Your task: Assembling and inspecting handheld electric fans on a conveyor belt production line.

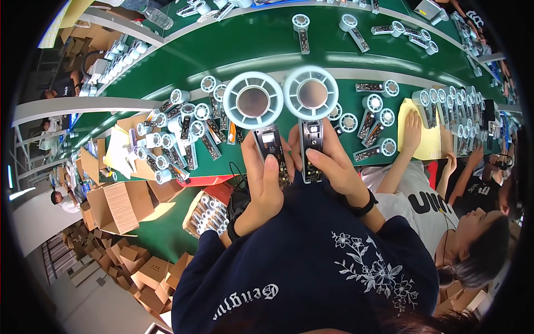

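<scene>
Obs.: double grip, long axes pointing outward

The green worktop filled the far part of your view. Cardboard boxes stood low on your left. Nearer in, a loose cluster of ring-headed units lay left of your hands at mixed angles. To your right, a co-worker's hand rested on a yellow sheet.

In front of your chest were the left unit and the right unit, faces turned up to you. Both ring ends pointed away from you; both dark strips ran back toward you. Axes: right one nearly straight out; left one slanted, ring toward your left, strip end inward. Rings sat rim beside rim; contact could not be told.

Your left hand grasped the left unit by its strip, your right hand the other likewise; each was nearest its own unit. Left thumb and right thumb pressed on the strip faces, the remaining fingers wrapped around the sides and partly hidden underneath.
</scene>
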The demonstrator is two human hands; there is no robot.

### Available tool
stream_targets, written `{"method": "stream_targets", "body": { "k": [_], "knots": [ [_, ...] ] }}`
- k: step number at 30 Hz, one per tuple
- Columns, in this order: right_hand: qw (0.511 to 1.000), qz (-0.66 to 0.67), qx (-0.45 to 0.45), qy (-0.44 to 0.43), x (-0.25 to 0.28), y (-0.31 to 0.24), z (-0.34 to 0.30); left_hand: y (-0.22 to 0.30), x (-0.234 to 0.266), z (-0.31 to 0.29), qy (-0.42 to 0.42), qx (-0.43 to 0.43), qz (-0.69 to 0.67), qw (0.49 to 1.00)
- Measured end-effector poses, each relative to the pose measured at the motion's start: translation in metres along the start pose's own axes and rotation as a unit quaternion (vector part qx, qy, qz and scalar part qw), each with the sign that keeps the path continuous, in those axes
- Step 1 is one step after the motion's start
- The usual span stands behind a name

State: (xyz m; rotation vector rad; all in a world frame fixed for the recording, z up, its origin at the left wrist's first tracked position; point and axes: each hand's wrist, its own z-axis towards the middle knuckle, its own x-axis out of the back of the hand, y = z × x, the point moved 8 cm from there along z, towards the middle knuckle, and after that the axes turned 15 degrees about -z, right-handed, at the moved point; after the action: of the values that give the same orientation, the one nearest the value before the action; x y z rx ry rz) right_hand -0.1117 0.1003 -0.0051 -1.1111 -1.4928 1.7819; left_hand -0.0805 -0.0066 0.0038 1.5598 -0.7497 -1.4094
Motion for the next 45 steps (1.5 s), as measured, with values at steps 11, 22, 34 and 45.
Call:
{"method": "stream_targets", "body": {
  "k": [11, 22, 34, 45],
  "knots": [
    [1.0, 0.009, -0.007, 0.003, -0.002, 0.001, 0.0, -0.007, 0.004, -0.004, -0.052, 0.033, -0.039, 0.997],
    [0.999, 0.045, 0.002, 0.0, -0.001, 0.0, -0.001, -0.006, -0.003, 0.003, -0.016, 0.02, -0.056, 0.998],
    [0.998, -0.034, -0.007, 0.043, 0.004, 0.005, 0.002, -0.006, 0.002, 0.003, -0.005, 0.039, -0.02, 0.999],
    [0.999, -0.029, -0.001, 0.035, 0.004, 0.003, 0.002, -0.006, 0.003, 0.005, -0.016, 0.023, -0.061, 0.998]
  ]
}}
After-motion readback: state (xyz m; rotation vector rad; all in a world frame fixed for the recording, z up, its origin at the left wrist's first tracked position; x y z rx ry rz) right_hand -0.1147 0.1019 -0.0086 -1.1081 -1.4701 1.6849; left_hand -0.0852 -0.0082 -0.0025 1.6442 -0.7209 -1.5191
